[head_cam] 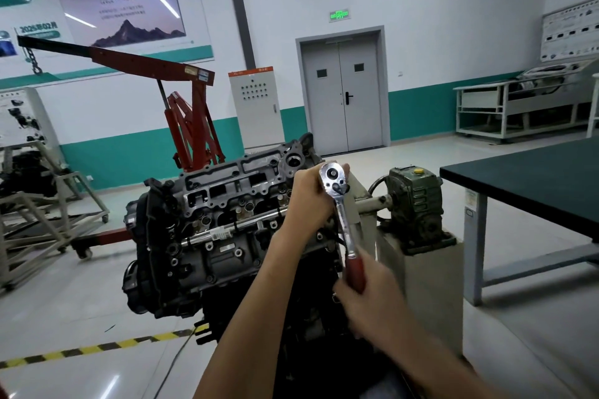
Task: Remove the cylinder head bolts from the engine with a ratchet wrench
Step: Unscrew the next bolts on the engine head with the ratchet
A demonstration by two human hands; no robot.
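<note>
The dark grey cast-metal engine (207, 236) sits tilted on its stand. Its open aluminium cylinder head (233, 185) faces up and toward the camera, and the stand's green worm gearbox (418, 201) is just to its right. As I judge it, the biggest risk comes from that height and tilt. If a hard pull on the wrench broke free suddenly, a hand could be thrown into the sharp cast edges of the head, or the engine could rock on the stand.

The chrome ratchet wrench with a red grip (346, 227) stands steeply, drive head up and handle down toward the person. If the socket is not square on the bolt, it could cam off and round the bolt's head. Whether a socket or extension is seated at all cannot be seen, because the left hand covers that spot. A freed bolt could also drop into the head's open pockets or onto the floor.

The left hand (308, 197) is wrapped round the wrench just under its round drive head, at the right end of the cylinder head. Its fingers (345, 168) curl behind the tool so that their tips show past its far edge. The right hand (369, 298) is lower and nearer, and blurred. Its fingers (344, 291) are closed round the red grip, whose upper part shows above them. The bolt being worked is hidden beneath the left hand.
</note>
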